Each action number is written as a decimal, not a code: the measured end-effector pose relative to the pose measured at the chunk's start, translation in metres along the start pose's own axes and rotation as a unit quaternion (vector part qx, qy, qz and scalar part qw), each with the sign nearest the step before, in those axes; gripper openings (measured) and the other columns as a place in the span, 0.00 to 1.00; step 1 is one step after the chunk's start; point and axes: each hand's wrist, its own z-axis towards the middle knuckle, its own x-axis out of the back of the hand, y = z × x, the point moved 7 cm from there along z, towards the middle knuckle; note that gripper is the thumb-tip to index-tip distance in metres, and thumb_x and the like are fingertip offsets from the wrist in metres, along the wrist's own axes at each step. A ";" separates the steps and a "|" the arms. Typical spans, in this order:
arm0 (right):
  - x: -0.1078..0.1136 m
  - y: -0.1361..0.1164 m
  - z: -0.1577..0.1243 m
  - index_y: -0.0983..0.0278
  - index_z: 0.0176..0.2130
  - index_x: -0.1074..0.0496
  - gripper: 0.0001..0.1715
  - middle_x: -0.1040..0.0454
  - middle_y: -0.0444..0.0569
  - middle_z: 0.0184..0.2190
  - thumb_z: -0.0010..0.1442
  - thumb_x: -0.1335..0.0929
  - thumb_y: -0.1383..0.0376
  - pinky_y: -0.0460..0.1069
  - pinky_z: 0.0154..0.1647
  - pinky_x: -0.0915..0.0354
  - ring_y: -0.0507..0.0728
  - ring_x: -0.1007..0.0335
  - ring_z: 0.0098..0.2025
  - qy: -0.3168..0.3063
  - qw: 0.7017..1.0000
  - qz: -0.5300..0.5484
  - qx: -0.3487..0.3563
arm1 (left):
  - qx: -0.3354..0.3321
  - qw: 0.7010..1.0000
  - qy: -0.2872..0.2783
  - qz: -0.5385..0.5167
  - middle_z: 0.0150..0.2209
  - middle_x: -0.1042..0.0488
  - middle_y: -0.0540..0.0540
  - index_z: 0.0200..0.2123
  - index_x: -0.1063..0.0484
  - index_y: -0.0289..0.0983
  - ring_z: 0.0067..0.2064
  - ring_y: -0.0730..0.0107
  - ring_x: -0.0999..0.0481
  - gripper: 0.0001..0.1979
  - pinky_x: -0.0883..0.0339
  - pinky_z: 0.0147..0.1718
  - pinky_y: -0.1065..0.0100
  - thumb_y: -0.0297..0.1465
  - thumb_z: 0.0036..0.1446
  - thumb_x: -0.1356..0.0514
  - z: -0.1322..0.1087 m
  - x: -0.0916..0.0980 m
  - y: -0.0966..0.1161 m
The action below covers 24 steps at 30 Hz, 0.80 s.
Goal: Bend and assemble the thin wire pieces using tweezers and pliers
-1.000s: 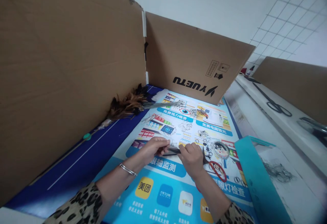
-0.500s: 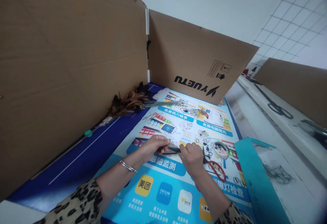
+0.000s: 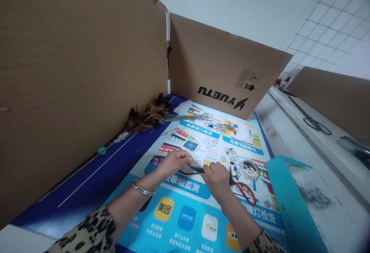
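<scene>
My left hand (image 3: 179, 159) is closed in a pinch above the printed sheet (image 3: 196, 203). What its fingertips hold is too small to make out. Just to the right, my right hand (image 3: 216, 176) wraps round a dark metal tool that looks like pliers (image 3: 198, 169). The jaws point left and reach the left fingertips; most of the handle is hidden in the palm. Beside the right hand lie red-handled scissors (image 3: 245, 193). Small dark rings (image 3: 235, 170) and a round clear dish (image 3: 250, 170) sit beyond them.
Brown feathers (image 3: 147, 114) and a bundle of thin wires (image 3: 185, 117) lie along the left cardboard wall (image 3: 86, 72). Another cardboard panel (image 3: 219, 60) stands at the back. On the right are a teal box (image 3: 291, 203), a coil of wire (image 3: 315, 195) and black scissors (image 3: 316, 125).
My left hand has shifted slightly up and left, with its wrist a little higher. The right hand keeps its grip on the tool, almost in the same place.
</scene>
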 end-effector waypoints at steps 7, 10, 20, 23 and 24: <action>0.000 -0.002 0.001 0.62 0.29 0.33 0.11 0.35 0.47 0.26 0.56 0.33 0.57 0.50 0.31 0.52 0.55 0.43 0.32 -0.009 1.000 0.016 0.004 | 0.004 0.999 -0.038 -0.035 0.21 0.26 0.46 0.24 0.26 0.33 0.22 0.71 0.30 0.10 0.39 0.23 0.72 0.34 0.49 0.41 0.000 -0.008 -0.001; -0.006 -0.003 0.001 0.62 0.29 0.33 0.11 0.34 0.47 0.26 0.54 0.32 0.57 0.49 0.31 0.51 0.55 0.41 0.32 -0.034 0.999 0.038 0.009 | -0.010 0.999 -0.053 0.003 0.21 0.26 0.47 0.23 0.26 0.34 0.22 0.71 0.30 0.09 0.39 0.24 0.72 0.33 0.48 0.41 -0.001 -0.010 0.002; -0.015 -0.001 0.003 0.58 0.30 0.28 0.17 0.28 0.43 0.26 0.55 0.35 0.49 0.45 0.24 0.53 0.52 0.34 0.28 -0.191 0.973 0.126 -0.036 | -0.080 0.982 -0.078 0.155 0.22 0.25 0.49 0.25 0.22 0.40 0.27 0.67 0.31 0.06 0.45 0.27 0.72 0.31 0.47 0.40 -0.010 -0.012 0.022; -0.017 0.002 0.001 0.59 0.28 0.28 0.19 0.28 0.42 0.23 0.55 0.36 0.47 0.44 0.23 0.55 0.50 0.35 0.25 -0.250 0.948 0.187 -0.053 | -0.119 0.973 -0.094 0.173 0.24 0.24 0.47 0.26 0.22 0.42 0.29 0.64 0.30 0.04 0.45 0.32 0.71 0.31 0.47 0.39 -0.014 -0.018 0.027; -0.019 0.003 0.000 0.59 0.27 0.27 0.20 0.29 0.41 0.22 0.54 0.36 0.47 0.44 0.23 0.56 0.50 0.36 0.24 -0.274 0.937 0.210 -0.057 | -0.140 0.968 -0.097 0.185 0.25 0.24 0.46 0.26 0.22 0.42 0.30 0.63 0.30 0.04 0.45 0.33 0.70 0.31 0.47 0.38 -0.015 -0.020 0.029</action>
